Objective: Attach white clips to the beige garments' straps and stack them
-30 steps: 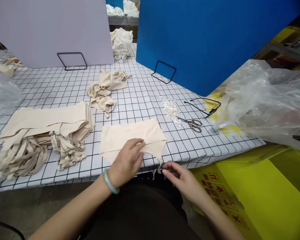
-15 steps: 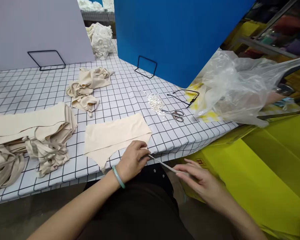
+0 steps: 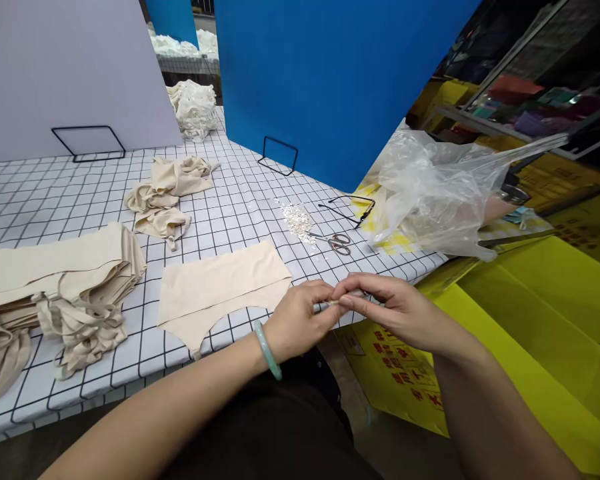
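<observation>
My left hand (image 3: 297, 320), with a green bangle (image 3: 269, 350) on the wrist, is closed on a thin pale strip (image 3: 322, 307). Fingertips of my right hand (image 3: 393, 310) pinch the same strip, and both hands meet just off the table's front edge. What lies between the fingertips is mostly hidden. Left of my hands, a cut beige fabric piece (image 3: 220, 277) with curved edges lies flat on the checked cloth. Beyond them are scissors (image 3: 339, 243) beside a small heap of white bits (image 3: 297, 220).
Stacked beige fabric (image 3: 55, 260) and coiled fabric strips (image 3: 75, 320) lie at left, crumpled beige pieces (image 3: 173, 183) behind. Black-framed glasses (image 3: 353, 210) and a clear plastic bag (image 3: 430, 193) are at right. A yellow box (image 3: 510, 333) stands below. Blue (image 3: 325, 80) and pale panels (image 3: 70, 67) stand at the back.
My hands have come together; before, the strip was stretched across a gap between them. Both are now higher and farther right relative to the fabric piece. The camera view has shifted a little.
</observation>
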`<state>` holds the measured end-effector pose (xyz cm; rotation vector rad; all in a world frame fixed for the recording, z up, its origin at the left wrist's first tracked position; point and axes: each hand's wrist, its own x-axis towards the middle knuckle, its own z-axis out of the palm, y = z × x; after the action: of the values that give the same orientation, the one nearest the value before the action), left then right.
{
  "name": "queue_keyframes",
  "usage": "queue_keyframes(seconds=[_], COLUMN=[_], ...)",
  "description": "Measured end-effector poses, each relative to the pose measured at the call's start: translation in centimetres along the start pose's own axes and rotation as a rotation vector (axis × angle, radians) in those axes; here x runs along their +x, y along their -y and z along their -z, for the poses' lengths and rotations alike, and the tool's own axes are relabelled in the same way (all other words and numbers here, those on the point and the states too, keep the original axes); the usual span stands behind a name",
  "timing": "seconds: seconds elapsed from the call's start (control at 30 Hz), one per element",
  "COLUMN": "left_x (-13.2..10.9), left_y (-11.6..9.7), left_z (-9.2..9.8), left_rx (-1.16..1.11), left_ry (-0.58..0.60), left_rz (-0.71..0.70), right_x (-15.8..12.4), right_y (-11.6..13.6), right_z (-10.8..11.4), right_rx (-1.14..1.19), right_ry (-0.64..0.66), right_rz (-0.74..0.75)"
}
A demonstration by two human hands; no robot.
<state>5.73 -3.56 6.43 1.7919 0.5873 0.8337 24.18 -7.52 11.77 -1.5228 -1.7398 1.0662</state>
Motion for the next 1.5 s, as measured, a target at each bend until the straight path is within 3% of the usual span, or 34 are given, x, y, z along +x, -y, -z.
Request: queue_keyframes(seconds=[0.1,0.17,0.27,0.33,0.5,0.63,0.73,0.83,0.9,0.97,1.1,1.3,1.5], left_x=[0.1,-0.5,-1.4,-1.8,-2.6,-3.9,-4.9,-5.5,-5.4,-5.1,-4.5,-4.1,-3.7], left_y=[-0.4,0.0,1.0,1.6,2.4,1.1,0.2,1.2,3.0,5.1,8.0,8.8,8.5], left_z=[0.0,0.1,-0.1,-0.6,-0.9,0.8,2.8,5.2,6.8,8.0,8.8,8.4,9.2], left_rx=[-0.141,-0.143,-0.108,-0.066,-0.002,0.011,-0.028,0.158,0.388,0.569,0.717,0.715,0.526], left_ry=[-0.081,-0.130,-0.143,-0.140,-0.185,-0.283,-0.197,-0.208,-0.228,-0.164,-0.061,-0.148,-0.214], left_rz=[0.098,0.104,0.081,0.053,0.081,0.165,0.237,0.143,0.066,0.063,0.090,0.081,0.159], right_x=[0.5,0.4,0.1,0.1,0.7,0.2,-0.3,0.2,1.2,2.7,5.9,7.9,8.6], right_y=[-1.4,-2.7,-3.8,-3.8,-2.8,-1.9,-1.1,-0.7,-0.6,-0.8,-1.3,-1.2,-1.0], right_z=[-1.5,-2.9,-5.6,-7.0,-8.1,-7.9,-8.2,-8.9,-9.5,-10.3,-12.0,-13.0,-14.0], right_rx=[0.150,0.237,0.375,0.483,0.587,0.378,0.259,0.266,0.320,0.404,0.439,0.294,0.467], right_ry=[-0.328,-0.394,-0.272,-0.263,-0.258,-0.204,-0.041,0.037,0.036,0.046,0.075,0.070,0.010], right_rz=[-0.060,-0.133,-0.159,-0.142,-0.177,-0.130,-0.123,-0.088,-0.138,-0.270,-0.474,-0.474,-0.594])
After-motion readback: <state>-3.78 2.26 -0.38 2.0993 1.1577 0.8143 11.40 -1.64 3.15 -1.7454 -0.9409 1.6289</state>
